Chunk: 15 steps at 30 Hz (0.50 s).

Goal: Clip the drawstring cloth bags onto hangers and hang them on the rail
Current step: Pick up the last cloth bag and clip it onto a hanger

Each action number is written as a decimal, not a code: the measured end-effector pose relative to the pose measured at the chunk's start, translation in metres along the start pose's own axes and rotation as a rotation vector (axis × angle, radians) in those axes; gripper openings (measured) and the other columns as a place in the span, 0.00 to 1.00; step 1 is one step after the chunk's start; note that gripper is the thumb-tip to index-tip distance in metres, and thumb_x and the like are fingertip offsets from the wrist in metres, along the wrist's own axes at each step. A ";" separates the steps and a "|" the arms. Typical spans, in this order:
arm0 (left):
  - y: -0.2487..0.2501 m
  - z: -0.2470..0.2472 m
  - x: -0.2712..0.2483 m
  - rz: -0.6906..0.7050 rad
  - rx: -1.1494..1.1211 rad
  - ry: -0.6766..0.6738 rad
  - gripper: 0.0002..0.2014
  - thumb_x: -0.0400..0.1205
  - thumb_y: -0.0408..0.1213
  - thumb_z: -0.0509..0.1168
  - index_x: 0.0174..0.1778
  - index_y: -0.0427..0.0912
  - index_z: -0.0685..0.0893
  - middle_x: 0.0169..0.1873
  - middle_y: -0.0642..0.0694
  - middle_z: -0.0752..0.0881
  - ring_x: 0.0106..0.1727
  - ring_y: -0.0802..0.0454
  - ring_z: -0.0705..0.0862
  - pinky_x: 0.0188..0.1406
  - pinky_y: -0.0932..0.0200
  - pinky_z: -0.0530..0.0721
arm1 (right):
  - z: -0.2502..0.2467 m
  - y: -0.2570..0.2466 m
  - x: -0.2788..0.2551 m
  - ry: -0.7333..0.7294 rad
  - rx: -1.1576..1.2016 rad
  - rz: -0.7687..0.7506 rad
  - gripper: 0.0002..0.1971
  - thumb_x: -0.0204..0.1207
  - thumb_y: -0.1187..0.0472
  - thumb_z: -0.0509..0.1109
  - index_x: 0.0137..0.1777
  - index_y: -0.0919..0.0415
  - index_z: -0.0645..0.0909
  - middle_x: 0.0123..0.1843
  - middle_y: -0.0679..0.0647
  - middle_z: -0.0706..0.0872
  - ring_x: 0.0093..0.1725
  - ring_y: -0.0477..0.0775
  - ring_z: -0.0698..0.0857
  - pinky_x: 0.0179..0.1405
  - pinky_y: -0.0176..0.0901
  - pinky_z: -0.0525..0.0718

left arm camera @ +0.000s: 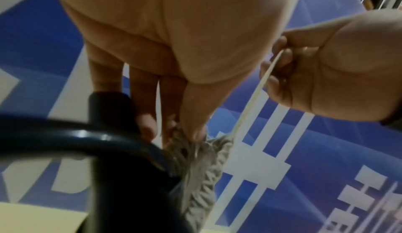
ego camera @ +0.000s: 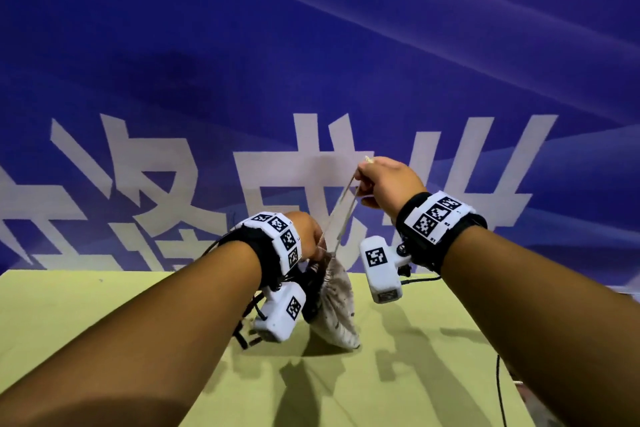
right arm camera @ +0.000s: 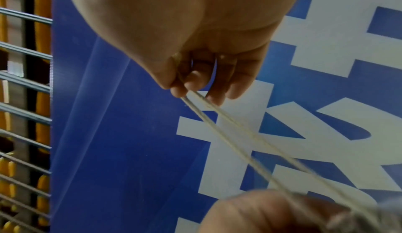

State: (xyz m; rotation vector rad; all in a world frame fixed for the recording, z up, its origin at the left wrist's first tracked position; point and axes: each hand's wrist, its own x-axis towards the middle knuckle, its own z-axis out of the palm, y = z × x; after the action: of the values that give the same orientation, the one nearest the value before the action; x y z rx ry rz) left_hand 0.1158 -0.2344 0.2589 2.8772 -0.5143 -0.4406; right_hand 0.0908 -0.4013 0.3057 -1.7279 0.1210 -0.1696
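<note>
A grey, speckled drawstring cloth bag (ego camera: 337, 305) hangs over the yellow-green table, its bottom corner touching the surface. My left hand (ego camera: 317, 243) pinches the bag's gathered mouth (left arm camera: 202, 168) between thumb and fingertips (left arm camera: 195, 130). A dark plastic hanger (left arm camera: 65, 137) lies against the bag beside that hand and shows as a black piece (ego camera: 310, 291) under my left wrist. Up and to the right, my right hand (ego camera: 362, 180) pinches the pale drawstring (ego camera: 341, 218), which runs taut in two strands (right arm camera: 239, 143) from its fingertips (right arm camera: 191, 88) down to the bag. The rail is not in view.
The table (ego camera: 104, 322) ends at its far edge against a blue banner with white characters (ego camera: 311, 45). A black cable (ego camera: 498, 385) runs along the table's right side. A metal grille with yellow parts (right arm camera: 26, 99) stands beyond the banner.
</note>
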 end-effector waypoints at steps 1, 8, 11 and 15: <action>0.008 0.004 0.001 -0.001 -0.029 0.012 0.08 0.77 0.41 0.71 0.51 0.46 0.90 0.50 0.48 0.91 0.50 0.47 0.87 0.46 0.61 0.79 | -0.005 0.000 -0.003 -0.021 0.061 -0.003 0.12 0.83 0.60 0.60 0.37 0.59 0.78 0.29 0.54 0.78 0.34 0.54 0.84 0.40 0.46 0.81; 0.037 0.025 0.016 -0.169 -0.322 0.257 0.12 0.79 0.33 0.64 0.56 0.50 0.86 0.57 0.47 0.88 0.58 0.45 0.85 0.57 0.57 0.81 | -0.048 -0.023 -0.012 -0.115 0.174 -0.066 0.13 0.84 0.64 0.58 0.36 0.61 0.74 0.30 0.59 0.75 0.35 0.56 0.84 0.33 0.43 0.81; 0.047 0.038 0.018 -0.222 -0.463 0.229 0.09 0.80 0.35 0.64 0.53 0.46 0.87 0.50 0.44 0.90 0.53 0.42 0.88 0.52 0.54 0.84 | -0.073 -0.029 -0.009 -0.083 0.169 -0.065 0.13 0.83 0.65 0.58 0.36 0.62 0.74 0.29 0.59 0.74 0.36 0.57 0.83 0.30 0.40 0.82; 0.073 0.061 0.021 -0.186 -0.722 0.118 0.09 0.76 0.28 0.69 0.51 0.40 0.86 0.42 0.40 0.92 0.41 0.43 0.90 0.36 0.57 0.85 | -0.102 -0.028 -0.007 -0.020 0.183 -0.067 0.13 0.83 0.64 0.60 0.36 0.62 0.76 0.25 0.55 0.77 0.39 0.58 0.87 0.36 0.45 0.84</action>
State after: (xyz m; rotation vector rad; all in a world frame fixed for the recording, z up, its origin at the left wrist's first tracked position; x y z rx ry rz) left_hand 0.0925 -0.3176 0.2128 2.2326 -0.0381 -0.3791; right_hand 0.0652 -0.4949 0.3489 -1.5516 0.0315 -0.2062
